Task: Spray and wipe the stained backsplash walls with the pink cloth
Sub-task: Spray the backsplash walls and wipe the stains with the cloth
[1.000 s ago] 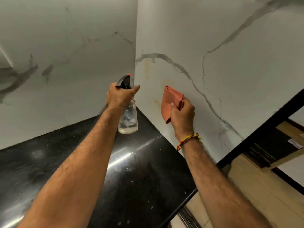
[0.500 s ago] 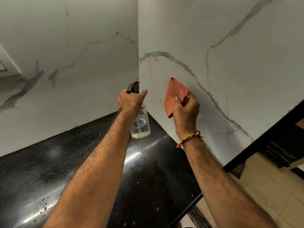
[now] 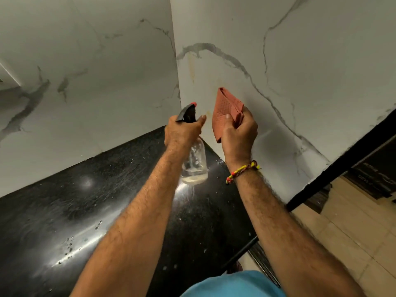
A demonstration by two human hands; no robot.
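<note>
Glossy black stone desk (image 3: 85,211) meeting white veined marble walls (image 3: 300,71) at its far corner; yellowish stains (image 3: 191,67) there. Left hand (image 3: 182,131) fingers grasping clear spray bottle (image 3: 194,166), right hand (image 3: 239,133) pinching folded pink cloth (image 3: 225,110).

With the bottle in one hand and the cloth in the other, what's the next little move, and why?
Probably a squeeze of the trigger: the left hand holds the spray bottle with its nozzle aimed at the right wall, where yellowish stains show near the corner. The right hand grips the folded cloth beside them, ready to wipe.
</note>
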